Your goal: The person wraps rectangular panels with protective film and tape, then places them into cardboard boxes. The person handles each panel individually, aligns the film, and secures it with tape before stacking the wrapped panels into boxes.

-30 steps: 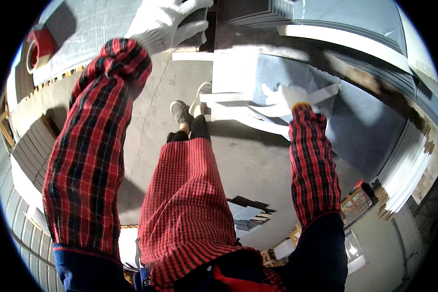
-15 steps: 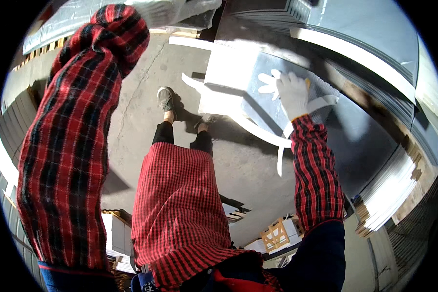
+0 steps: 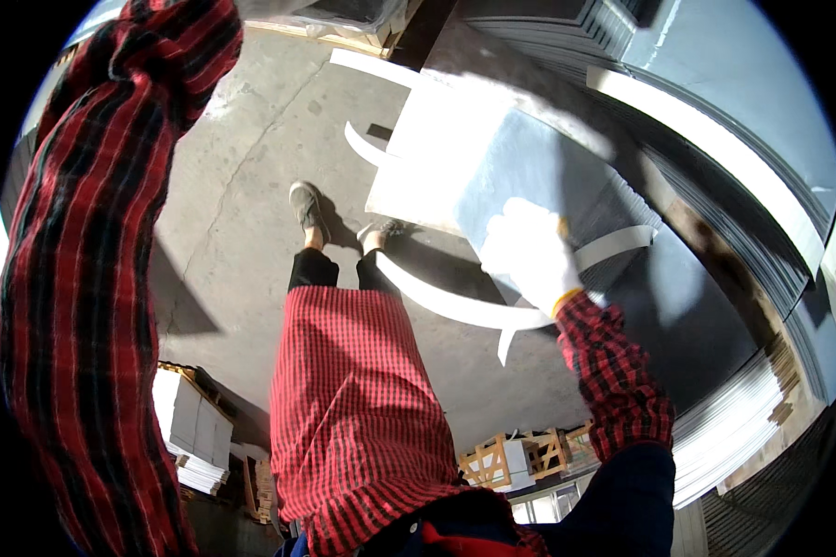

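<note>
My right hand (image 3: 529, 251), in a white knitted glove with a yellow cuff edge, is at the near left edge of a stack of grey sheets (image 3: 594, 186). Its fingers are bent and drawn together; glare hides what, if anything, is in them. One white strip (image 3: 618, 245) lies on the stack beside the hand, and a long curved strip (image 3: 455, 304) runs out below it over the floor. A short strip end (image 3: 506, 343) hangs from that one. My left arm (image 3: 93, 232), in a red and black plaid sleeve, reaches up at the left; its hand does not show.
More white strips (image 3: 372, 67) stick out from the far left side of the stack. Taller piles of dark sheets (image 3: 743, 176) stand along the right. Behind me are wooden crates (image 3: 488, 464) and a white stack (image 3: 195, 422). Concrete floor (image 3: 251, 139) lies around my feet.
My right hand has come nearer and a little left, and its spread fingers have drawn together. My left arm has shifted left and up, and the view has moved slightly.
</note>
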`<state>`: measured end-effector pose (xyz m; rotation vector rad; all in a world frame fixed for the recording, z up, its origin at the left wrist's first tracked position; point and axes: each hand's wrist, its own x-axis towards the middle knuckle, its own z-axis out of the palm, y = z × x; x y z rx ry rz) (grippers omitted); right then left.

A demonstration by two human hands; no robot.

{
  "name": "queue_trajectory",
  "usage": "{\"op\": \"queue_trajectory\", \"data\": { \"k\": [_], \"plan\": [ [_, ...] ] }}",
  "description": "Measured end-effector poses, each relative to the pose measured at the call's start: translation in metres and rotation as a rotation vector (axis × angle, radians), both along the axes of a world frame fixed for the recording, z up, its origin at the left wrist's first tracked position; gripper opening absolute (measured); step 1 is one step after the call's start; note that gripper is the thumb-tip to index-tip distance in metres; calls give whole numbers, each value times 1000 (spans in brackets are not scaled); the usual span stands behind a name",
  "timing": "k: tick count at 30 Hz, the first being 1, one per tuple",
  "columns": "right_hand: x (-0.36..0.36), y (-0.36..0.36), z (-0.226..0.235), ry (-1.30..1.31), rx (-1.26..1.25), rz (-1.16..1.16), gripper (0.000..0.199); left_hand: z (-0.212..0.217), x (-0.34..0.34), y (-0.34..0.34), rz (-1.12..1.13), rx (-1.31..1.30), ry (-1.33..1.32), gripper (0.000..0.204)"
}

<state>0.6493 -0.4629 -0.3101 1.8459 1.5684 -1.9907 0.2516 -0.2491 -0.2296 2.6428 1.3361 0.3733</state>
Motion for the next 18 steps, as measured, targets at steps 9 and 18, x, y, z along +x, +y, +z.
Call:
{"op": "queue_trajectory", "data": {
  "k": [9, 18],
  "plan": [
    [-7, 102, -206, -82, 460, -33, 32, 7, -27, 1, -15, 89, 120, 46],
    [-81, 100, -174, -100, 61, -692, 21, 2, -39, -8, -15, 154, 182, 45]
  ]
}}
